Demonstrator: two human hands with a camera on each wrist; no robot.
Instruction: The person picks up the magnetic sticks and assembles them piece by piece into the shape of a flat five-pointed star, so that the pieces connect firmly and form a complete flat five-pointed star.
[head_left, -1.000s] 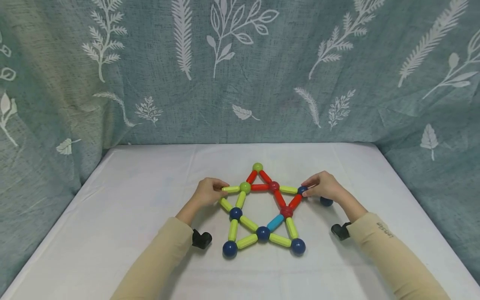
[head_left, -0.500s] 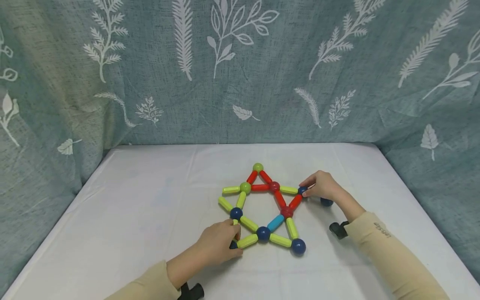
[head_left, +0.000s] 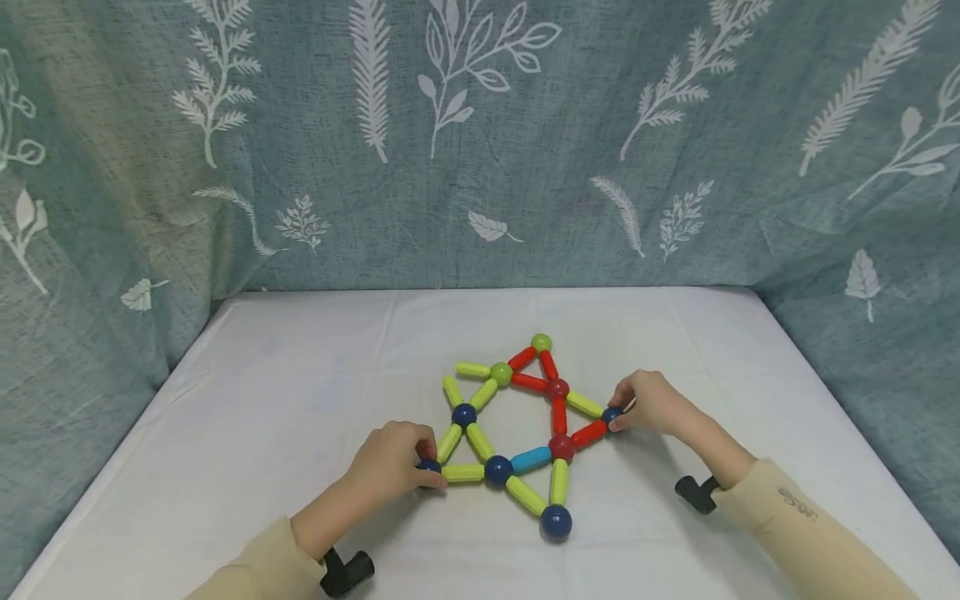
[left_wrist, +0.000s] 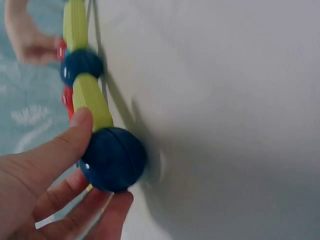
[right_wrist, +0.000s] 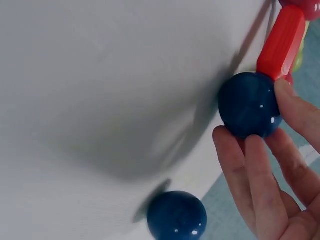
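A flat star-like frame of magnetic rods and balls spans the middle of the table in the head view. My left hand (head_left: 388,458) grips the dark blue ball (left_wrist: 114,159) at its left corner, thumb also against a lime rod (left_wrist: 92,100). On the other side my right hand (head_left: 654,402) pinches the blue ball (right_wrist: 250,105) where a red rod (right_wrist: 282,42) and a lime rod (head_left: 585,405) meet. Two lime rods (head_left: 472,369) (head_left: 452,390) at the upper left have free ends. A green ball (head_left: 542,342) tops the frame; a blue ball (head_left: 556,523) forms its front corner.
A loose blue ball (right_wrist: 177,216) lies near the right hand in the right wrist view; the hand hides it in the head view. White cloth covers the table (head_left: 300,350), and a green leaf-patterned curtain (head_left: 480,192) hangs behind it.
My left hand has left the upper-left lime rod and taken the left corner ball. The whole frame has turned clockwise, its top moving right and front corner moving left. The right hand kept its ball.
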